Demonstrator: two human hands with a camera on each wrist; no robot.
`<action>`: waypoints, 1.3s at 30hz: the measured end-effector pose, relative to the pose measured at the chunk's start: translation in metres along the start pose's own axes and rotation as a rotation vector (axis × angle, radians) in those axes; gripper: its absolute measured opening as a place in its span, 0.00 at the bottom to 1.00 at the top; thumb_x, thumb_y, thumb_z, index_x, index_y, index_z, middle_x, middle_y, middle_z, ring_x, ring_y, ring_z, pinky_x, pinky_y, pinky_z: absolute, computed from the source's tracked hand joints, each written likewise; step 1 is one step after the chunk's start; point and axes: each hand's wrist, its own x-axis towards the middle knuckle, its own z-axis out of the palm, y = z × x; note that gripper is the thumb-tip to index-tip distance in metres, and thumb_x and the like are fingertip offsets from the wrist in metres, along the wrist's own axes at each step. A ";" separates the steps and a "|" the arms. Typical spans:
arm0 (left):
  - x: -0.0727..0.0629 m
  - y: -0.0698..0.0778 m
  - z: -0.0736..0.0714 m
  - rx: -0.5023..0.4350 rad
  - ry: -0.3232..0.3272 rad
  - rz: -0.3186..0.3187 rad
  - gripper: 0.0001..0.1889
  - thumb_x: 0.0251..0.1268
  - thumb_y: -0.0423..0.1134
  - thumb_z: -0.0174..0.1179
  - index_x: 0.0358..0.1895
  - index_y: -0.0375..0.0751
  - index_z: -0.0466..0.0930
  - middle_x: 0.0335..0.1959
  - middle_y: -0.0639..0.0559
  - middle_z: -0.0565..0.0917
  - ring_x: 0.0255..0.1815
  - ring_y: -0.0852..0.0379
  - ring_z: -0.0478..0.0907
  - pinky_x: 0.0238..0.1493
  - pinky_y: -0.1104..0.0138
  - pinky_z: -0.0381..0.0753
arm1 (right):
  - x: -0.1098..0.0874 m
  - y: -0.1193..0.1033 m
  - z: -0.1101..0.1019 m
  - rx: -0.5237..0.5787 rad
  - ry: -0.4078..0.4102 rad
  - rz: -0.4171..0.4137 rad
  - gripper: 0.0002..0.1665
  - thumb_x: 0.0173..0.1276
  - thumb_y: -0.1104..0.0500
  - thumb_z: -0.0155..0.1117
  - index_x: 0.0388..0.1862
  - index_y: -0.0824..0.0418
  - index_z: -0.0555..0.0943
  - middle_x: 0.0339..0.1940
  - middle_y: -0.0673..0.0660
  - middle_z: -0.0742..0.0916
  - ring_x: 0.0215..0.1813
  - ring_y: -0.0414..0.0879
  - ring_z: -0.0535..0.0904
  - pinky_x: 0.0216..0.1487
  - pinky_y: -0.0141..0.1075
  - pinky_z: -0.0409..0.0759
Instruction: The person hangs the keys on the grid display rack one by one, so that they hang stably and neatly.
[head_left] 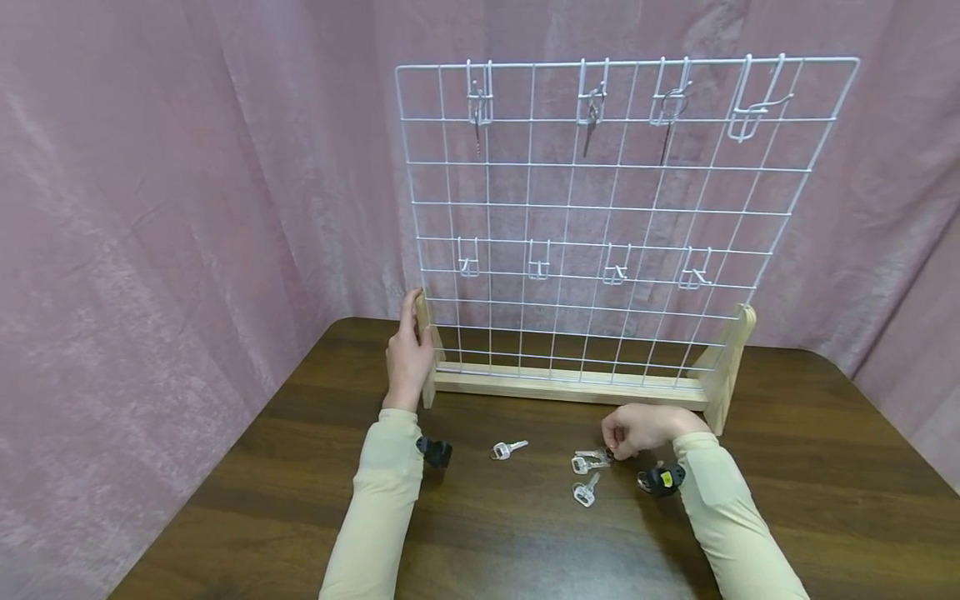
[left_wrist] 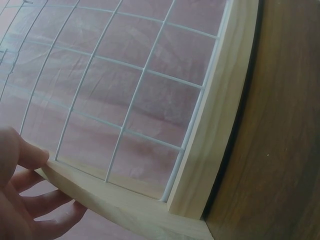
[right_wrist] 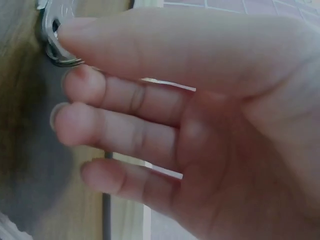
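My left hand (head_left: 409, 360) grips the left wooden upright (head_left: 429, 392) of a white wire grid rack (head_left: 567, 205). In the left wrist view its thumb lies on one side of the wooden foot (left_wrist: 107, 202), its fingers on the other. Low over the table, my right hand (head_left: 643, 428) pinches a key with a ring (right_wrist: 56, 35) between thumb and forefinger, the forefinger mostly hidden. Its other fingers (right_wrist: 117, 125) are loosely bent. Right beside its fingertips lies a silver key (head_left: 582, 465). Another key (head_left: 584, 492) is nearer the front, and one more key (head_left: 509, 450) lies to the left.
Three upper hooks carry ringed keys: the left key (head_left: 477, 117), middle key (head_left: 592, 117) and right key (head_left: 670, 117). A bare hook (head_left: 750, 117) hangs at the top right. Several small hooks (head_left: 538, 268) line a lower row. The brown table (head_left: 480, 533) meets a pink curtain (head_left: 225, 167).
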 end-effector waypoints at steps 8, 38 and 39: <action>-0.001 -0.001 -0.002 0.005 -0.008 0.002 0.33 0.71 0.32 0.50 0.72 0.68 0.54 0.57 0.37 0.81 0.27 0.41 0.83 0.27 0.55 0.79 | -0.003 0.002 -0.009 0.002 0.104 -0.084 0.06 0.62 0.67 0.61 0.28 0.58 0.75 0.20 0.47 0.79 0.24 0.34 0.72 0.29 0.27 0.71; -0.001 -0.001 0.000 0.009 -0.004 0.006 0.33 0.72 0.33 0.51 0.72 0.69 0.54 0.54 0.39 0.83 0.29 0.41 0.84 0.29 0.52 0.80 | -0.014 -0.014 -0.027 -0.081 0.616 -0.127 0.03 0.69 0.59 0.62 0.34 0.55 0.80 0.24 0.44 0.82 0.28 0.31 0.73 0.31 0.28 0.72; -0.001 -0.001 0.000 0.008 -0.007 0.002 0.33 0.72 0.33 0.51 0.72 0.70 0.54 0.54 0.39 0.83 0.29 0.41 0.84 0.29 0.52 0.80 | -0.014 -0.015 -0.027 -0.089 0.628 -0.127 0.03 0.68 0.59 0.63 0.33 0.55 0.80 0.24 0.44 0.82 0.28 0.30 0.72 0.31 0.28 0.72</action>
